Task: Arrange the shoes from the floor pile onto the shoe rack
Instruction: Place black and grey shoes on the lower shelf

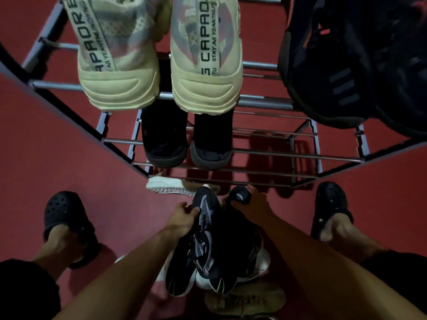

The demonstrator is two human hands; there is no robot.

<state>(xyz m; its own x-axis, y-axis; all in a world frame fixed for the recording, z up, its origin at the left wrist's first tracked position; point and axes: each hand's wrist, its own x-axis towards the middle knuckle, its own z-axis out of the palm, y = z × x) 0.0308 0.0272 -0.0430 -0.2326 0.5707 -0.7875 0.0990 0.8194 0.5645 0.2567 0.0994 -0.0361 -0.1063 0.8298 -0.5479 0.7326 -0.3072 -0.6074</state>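
From the head camera, looking straight down, both forearms reach forward and down from the bottom of the frame. The left hand (182, 215) has its fingers curled onto the side of a navy-and-white sneaker (203, 241), gripping it near the toe end. The right hand (253, 205) is closed over the toe of a second dark sneaker (240, 245), thumb and fingers wrapped around it. The two sneakers are pressed together side by side between the hands, heels toward the person, held above an olive sneaker (245, 301) that lies on the red floor (46, 158).

Just beyond the hands stands the metal shoe rack (265, 100). Its top tier carries a pair of cream sneakers (161, 65) lettered down the heel strips, with dark sneakers (346, 65) to the right. A lower tier holds a pair of black shoes (187, 144). A white sole (171, 184) shows at the rack's bottom edge. The person's feet, in black clogs (67, 220), are planted wide on either side.
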